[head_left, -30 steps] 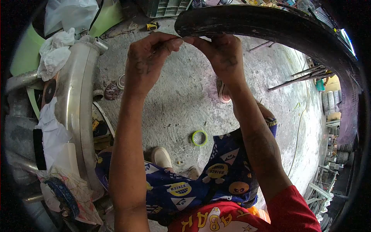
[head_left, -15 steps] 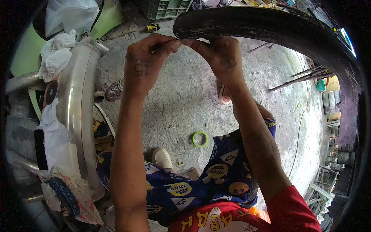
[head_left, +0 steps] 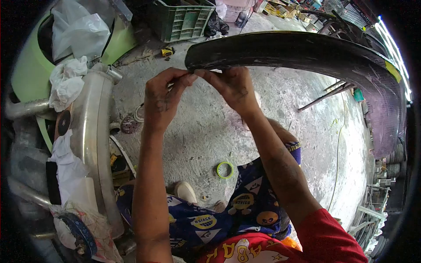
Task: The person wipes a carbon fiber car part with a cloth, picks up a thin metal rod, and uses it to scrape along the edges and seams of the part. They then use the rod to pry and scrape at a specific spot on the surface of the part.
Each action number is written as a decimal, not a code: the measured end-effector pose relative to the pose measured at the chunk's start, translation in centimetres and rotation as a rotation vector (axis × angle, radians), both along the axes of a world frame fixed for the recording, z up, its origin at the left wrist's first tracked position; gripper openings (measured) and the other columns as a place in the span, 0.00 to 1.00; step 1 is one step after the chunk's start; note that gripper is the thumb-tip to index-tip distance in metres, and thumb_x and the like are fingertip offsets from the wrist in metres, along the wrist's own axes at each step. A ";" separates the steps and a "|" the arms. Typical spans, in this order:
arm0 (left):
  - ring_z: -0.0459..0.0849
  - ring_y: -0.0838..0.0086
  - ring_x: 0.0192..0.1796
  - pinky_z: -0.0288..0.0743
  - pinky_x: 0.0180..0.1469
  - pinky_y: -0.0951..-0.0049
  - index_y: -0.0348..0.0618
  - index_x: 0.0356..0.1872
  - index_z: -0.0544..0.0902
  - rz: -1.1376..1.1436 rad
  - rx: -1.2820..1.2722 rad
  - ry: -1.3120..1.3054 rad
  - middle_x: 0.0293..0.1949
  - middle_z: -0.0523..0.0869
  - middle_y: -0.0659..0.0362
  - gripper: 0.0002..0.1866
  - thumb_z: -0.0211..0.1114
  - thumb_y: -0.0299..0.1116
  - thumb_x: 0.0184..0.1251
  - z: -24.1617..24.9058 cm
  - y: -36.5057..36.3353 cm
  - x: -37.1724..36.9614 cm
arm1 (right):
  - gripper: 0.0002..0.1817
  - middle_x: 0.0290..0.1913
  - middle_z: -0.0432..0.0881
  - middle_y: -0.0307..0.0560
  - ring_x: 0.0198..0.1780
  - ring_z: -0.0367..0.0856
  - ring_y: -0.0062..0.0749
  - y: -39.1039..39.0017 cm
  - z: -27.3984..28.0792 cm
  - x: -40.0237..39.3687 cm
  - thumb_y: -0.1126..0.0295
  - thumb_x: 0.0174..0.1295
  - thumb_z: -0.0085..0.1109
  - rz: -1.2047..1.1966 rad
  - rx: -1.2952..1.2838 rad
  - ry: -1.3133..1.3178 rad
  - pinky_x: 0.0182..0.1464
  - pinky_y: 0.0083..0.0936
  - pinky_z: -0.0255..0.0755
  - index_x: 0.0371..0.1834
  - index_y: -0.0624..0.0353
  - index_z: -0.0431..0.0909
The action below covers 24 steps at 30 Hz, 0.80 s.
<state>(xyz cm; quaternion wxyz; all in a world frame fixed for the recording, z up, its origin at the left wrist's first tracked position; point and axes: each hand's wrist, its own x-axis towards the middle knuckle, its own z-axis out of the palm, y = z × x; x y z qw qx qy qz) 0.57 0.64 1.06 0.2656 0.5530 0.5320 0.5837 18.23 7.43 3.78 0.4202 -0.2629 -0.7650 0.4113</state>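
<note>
A long black curved panel, scuffed along its face, arcs from the centre toward the right. At its left end, my left hand is closed in a pinch just under the lower corner; what its fingertips hold is too small to make out. My right hand grips the panel's lower edge, its fingers partly hidden there. The right thumb stretches left until it meets the left fingertips. A yellow-green patch that looks like tape sits on the panel's far right part. On the floor below lies a yellow-green ring, apparently a tape roll.
Left of me stands a large silvery metal tube with white cloths on it. A green crate and a yellow-and-black tape measure are ahead. Thin dark legs stand under the panel, right of centre.
The view has shifted, so the panel and both hands appear lower and slightly to the left. More of the crate shows. Both hands keep nearly the same pose at the panel's end.
</note>
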 end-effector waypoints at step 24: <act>0.86 0.78 0.38 0.78 0.40 0.76 0.35 0.40 0.89 -0.056 0.148 -0.084 0.34 0.89 0.57 0.11 0.72 0.35 0.69 -1.1 0.3 -0.3 | 0.14 0.54 0.87 0.49 0.57 0.84 0.30 0.7 -0.5 0.6 0.83 0.65 0.65 0.089 0.006 0.004 0.63 0.30 0.78 0.54 0.66 0.82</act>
